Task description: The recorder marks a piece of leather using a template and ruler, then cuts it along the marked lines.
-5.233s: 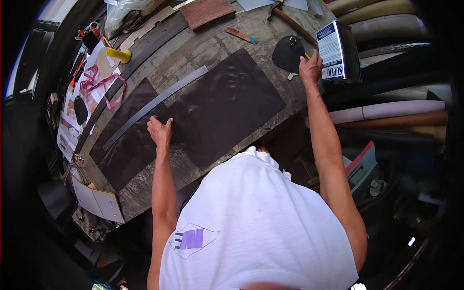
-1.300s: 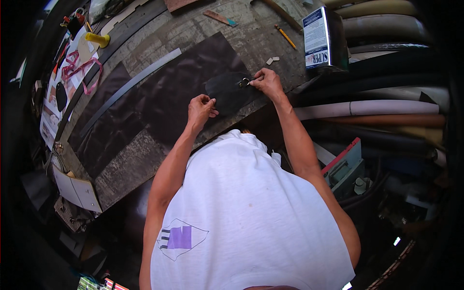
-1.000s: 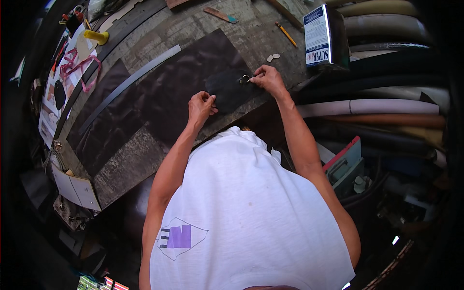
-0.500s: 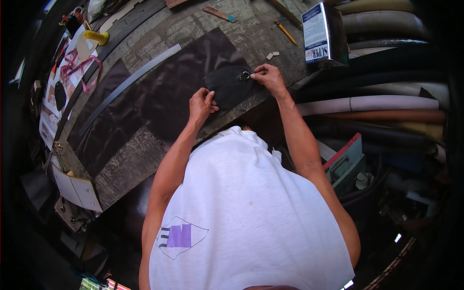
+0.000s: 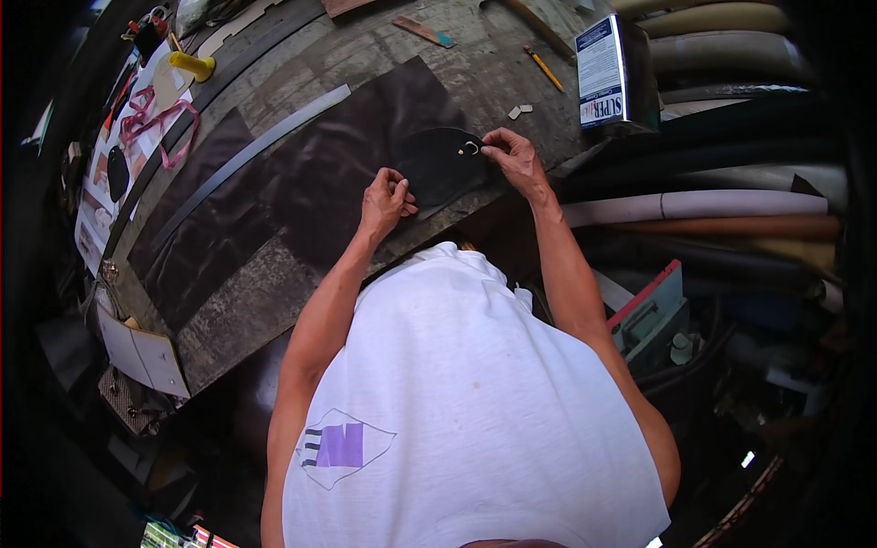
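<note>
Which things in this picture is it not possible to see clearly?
Head view:
- Left hand fingertips: curled at the dark piece; its grip is unclear.
- Ring under the right hand: too small to identify.
- Bench front edge: hidden by the white shirt.
- Items at the far left: blurred by the rim.

I see a worn grey workbench (image 5: 274, 301) with a big dark brown sheet of material (image 5: 301, 183) spread over most of its top; I place everything else from that sheet. A long grey strip (image 5: 247, 155) lies diagonally on it. A black rounded cut piece (image 5: 438, 164) rests on its near right corner. Past its far edge lie a yellow pencil (image 5: 543, 68), two small white scraps (image 5: 519, 111), a flat stick with a teal tip (image 5: 424, 31) and a rectangular metal can (image 5: 607, 68). Off its left end I see a yellow-handled tool (image 5: 190, 66), a pink cord (image 5: 151, 119) and white paper patterns (image 5: 114, 164).
</note>
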A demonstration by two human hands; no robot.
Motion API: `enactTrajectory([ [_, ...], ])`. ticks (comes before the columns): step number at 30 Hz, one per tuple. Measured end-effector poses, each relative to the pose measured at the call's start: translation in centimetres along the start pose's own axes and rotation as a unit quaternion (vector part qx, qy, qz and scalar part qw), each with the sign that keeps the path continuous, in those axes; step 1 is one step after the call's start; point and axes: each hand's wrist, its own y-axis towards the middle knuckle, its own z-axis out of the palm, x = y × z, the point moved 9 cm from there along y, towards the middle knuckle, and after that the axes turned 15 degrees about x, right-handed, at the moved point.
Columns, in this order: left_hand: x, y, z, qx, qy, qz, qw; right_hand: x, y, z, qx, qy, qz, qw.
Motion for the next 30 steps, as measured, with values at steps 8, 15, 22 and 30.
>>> enactTrajectory([
  [8, -6.4, -3.0, 0.9, -0.106, 0.544, 0.138, 0.821, 5.9, -3.1, 0.7, -0.177, -0.372, -0.199, 0.889],
  [15, -3.6, -2.2, 1.3, -0.075, 0.626, 0.204, 0.749, 2.4, -1.7, 0.6, -0.109, -0.172, -0.037, 0.978],
  [22, -3.3, -2.2, 1.1, -0.060, 0.619, 0.201, 0.757, -2.1, -0.7, 0.5, -0.106, -0.036, 0.034, 0.993],
  [30, -5.3, -1.8, 0.8, -0.064, 0.544, 0.209, 0.810, -2.7, -0.3, 0.8, -0.087, -0.018, 0.056, 0.994],
])
